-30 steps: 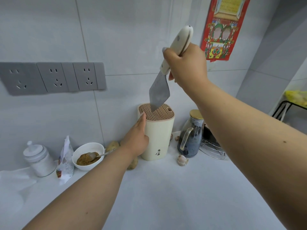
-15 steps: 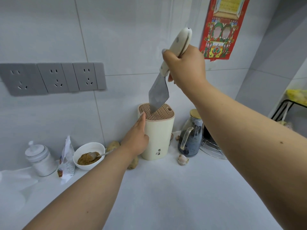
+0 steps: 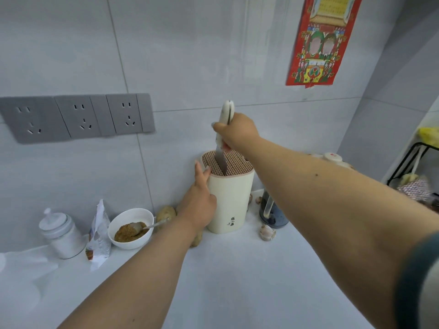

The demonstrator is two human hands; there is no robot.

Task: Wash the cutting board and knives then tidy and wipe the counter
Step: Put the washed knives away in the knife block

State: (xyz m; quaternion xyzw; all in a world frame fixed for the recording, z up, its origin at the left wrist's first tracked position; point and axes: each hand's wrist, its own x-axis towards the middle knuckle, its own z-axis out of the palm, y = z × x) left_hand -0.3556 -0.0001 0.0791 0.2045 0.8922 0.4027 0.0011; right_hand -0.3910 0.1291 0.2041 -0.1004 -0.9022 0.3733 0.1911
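A cream knife holder (image 3: 229, 200) with a ribbed slotted top stands on the white counter (image 3: 237, 281) against the tiled wall. My right hand (image 3: 237, 132) grips the white handle of a knife (image 3: 224, 129), held upright. Most of its steel blade is sunk into the holder's slots; only a short piece shows above the top. My left hand (image 3: 198, 205) rests against the holder's left side, fingers straight up along its wall and thumb across the front.
Left of the holder sit potatoes (image 3: 166, 213), a white bowl (image 3: 129, 227) of brown paste with a spoon, an opened packet (image 3: 98, 236) and a lidded jar (image 3: 61, 231). A dark glass jug (image 3: 273, 216) and garlic (image 3: 267, 232) stand to the right. A black rack (image 3: 418, 167) fills the far right corner.
My right hand has come down and the knife, whose tip was just touching the holder's top, has slid deep into the slots. My left hand has stayed on the holder.
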